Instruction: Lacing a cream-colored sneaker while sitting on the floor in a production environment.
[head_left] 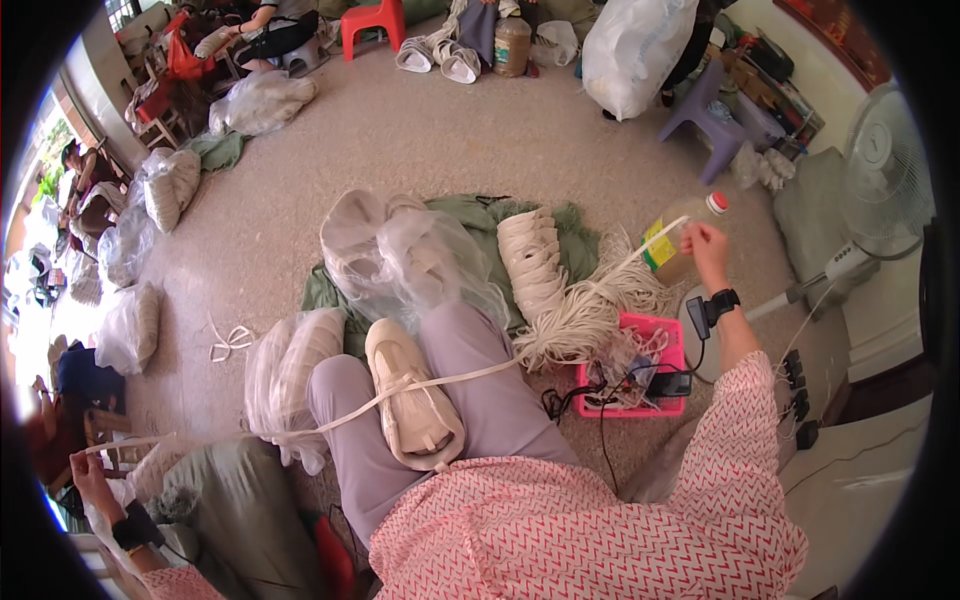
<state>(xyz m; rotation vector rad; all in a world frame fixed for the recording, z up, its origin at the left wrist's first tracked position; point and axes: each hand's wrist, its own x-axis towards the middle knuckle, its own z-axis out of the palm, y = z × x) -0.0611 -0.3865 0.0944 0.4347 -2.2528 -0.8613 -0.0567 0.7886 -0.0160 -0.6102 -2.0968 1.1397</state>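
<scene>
A beige canvas shoe (415,400) lies on my lap between my thighs, its toe pointing away from me. A long cream shoelace (475,374) crosses it and stretches out to both sides. Far out at the lower left, my left hand (95,488) pinches one end of the lace. My right hand (708,248), raised on the right, is closed on the other end, in front of a plastic jug (680,240) with a red cap. Below that hand spreads a heap of loose laces (590,315), beside a stack of nested beige shoe pieces (530,262).
A pink basket (632,410) with cords and a dark device stands right of my knees. Clear plastic bags (410,250) lie beyond my knees, and a wrapped bundle (290,375) at the left. A standing fan (880,170) is at the right. Other people sit farther off.
</scene>
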